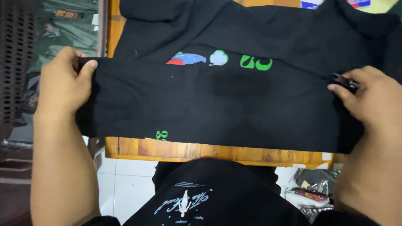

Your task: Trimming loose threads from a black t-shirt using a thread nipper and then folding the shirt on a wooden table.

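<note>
A black garment (217, 100) with green, blue and red prints lies spread across a wooden table (176, 150). Its near part is folded over toward the far side. My left hand (63, 86) pinches the fold's left corner at the table's left edge. My right hand (368, 98) pinches the fold's right corner. Both hands hold the cloth stretched between them.
A dark perforated crate (14, 62) and plastic-wrapped goods (67, 29) stand to the left of the table. White floor tiles (121, 184) show below the table edge. Packaged items (310, 192) lie on the floor at lower right. My own black printed shirt (209, 196) fills the bottom middle.
</note>
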